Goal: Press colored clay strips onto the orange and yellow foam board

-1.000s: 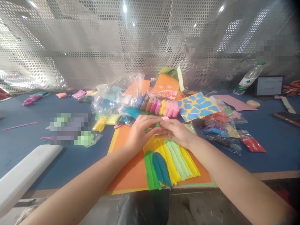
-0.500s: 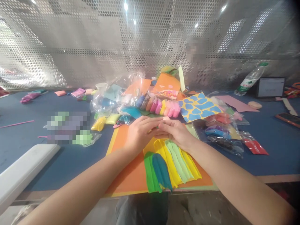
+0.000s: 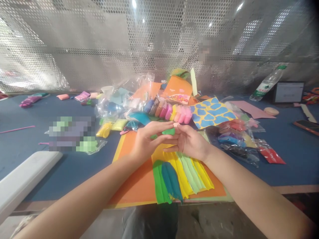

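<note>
A lump of green clay (image 3: pixel 168 131) shows between my two hands, above the orange sheet (image 3: pixel 132 179). My left hand (image 3: pixel 152 136) curls round the clay, its fingers pointing right. My right hand (image 3: pixel 190 140) has its palm turned toward the clay and its fingers touching it. Below the hands, strips of green clay (image 3: pixel 160 182), blue clay (image 3: pixel 171 181), yellow clay (image 3: pixel 183 176) and pale green clay (image 3: pixel 193 176) lie side by side on the sheet.
Behind the hands lie bagged clay pieces (image 3: pixel 169 112) and a blue-and-yellow patterned sheet (image 3: pixel 214 113). A water bottle (image 3: pixel 267 83) leans at the back right, near a small screen (image 3: pixel 289 92). A white box-like object (image 3: pixel 30 176) is at left.
My hands have turned and opened somewhat, so the green clay between them now shows far more. My right fingers have spread lower, over the tops of the yellow strips.
</note>
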`<action>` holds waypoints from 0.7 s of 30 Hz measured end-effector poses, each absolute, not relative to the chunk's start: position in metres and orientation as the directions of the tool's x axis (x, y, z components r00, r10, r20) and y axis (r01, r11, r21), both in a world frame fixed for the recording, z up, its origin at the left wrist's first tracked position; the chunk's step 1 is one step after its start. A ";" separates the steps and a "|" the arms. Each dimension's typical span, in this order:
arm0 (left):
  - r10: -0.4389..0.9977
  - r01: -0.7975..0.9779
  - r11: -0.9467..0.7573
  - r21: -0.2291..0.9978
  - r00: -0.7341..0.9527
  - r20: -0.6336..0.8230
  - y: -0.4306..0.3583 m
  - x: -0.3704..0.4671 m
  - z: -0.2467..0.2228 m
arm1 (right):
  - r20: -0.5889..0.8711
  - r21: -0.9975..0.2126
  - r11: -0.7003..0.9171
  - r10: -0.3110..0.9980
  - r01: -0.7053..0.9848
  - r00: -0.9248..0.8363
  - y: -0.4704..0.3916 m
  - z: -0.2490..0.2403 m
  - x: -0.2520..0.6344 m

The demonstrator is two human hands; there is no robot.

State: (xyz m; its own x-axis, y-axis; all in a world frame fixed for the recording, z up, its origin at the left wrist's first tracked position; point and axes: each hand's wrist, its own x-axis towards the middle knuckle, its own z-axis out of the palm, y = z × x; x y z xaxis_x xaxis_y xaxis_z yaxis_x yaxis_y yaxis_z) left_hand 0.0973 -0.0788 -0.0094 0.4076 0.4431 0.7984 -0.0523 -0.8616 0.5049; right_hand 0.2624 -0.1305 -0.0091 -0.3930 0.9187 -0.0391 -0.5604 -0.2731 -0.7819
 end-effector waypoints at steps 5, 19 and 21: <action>0.434 -0.078 -0.856 0.512 0.431 0.791 -0.081 0.096 -0.008 | 0.002 -0.810 -0.230 0.919 -0.540 -0.394 -0.133 -0.008 0.261; 0.221 -0.090 -0.949 0.302 0.494 0.841 -0.076 0.095 -0.006 | 0.012 -0.854 -0.231 0.887 -0.467 -0.461 -0.134 -0.009 0.260; 0.236 -0.108 -0.939 0.327 0.489 0.840 -0.077 0.097 -0.008 | 0.018 -0.847 -0.252 0.866 -0.468 -0.499 -0.134 -0.009 0.259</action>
